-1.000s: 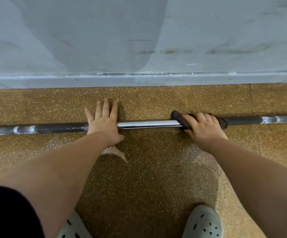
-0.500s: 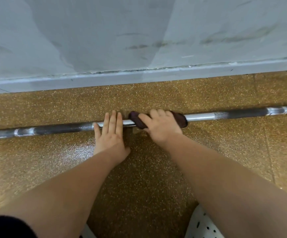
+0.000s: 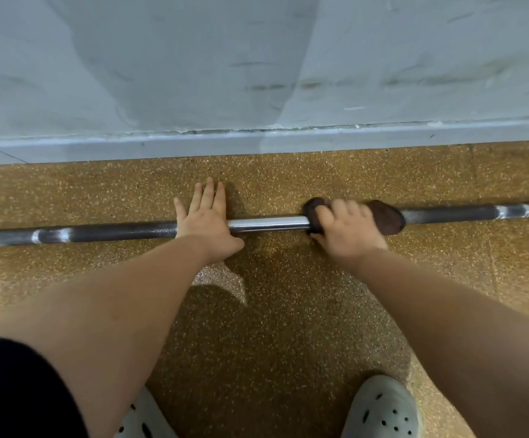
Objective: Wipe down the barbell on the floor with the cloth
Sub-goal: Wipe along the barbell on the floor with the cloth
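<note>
On the speckled floor (image 3: 288,317) near the foot of the wall (image 3: 256,58), the head view shows the barbell (image 3: 269,222) lying left to right, roughly parallel to the skirting (image 3: 256,143), with both ends out of frame. The left hand (image 3: 206,221) lies flat across the shaft, its fingers (image 3: 209,197) straight and pressed together, their tips on the floor beyond. The right hand (image 3: 348,232) curls its fingers (image 3: 340,210) over a dark brown cloth (image 3: 386,218) wrapped on the bar. The likeliest trouble is the bar rolling if the flat hand eases off, since nothing else pins it. The cloth could also bunch or drag on the darker, rougher grip section, or a leftward stroke could run it into the left hand. Rightward the shaft is unobstructed to the frame's edge. A bare strip of floor separates bar and skirting, and the pale clogs (image 3: 383,412) sit well back.
</note>
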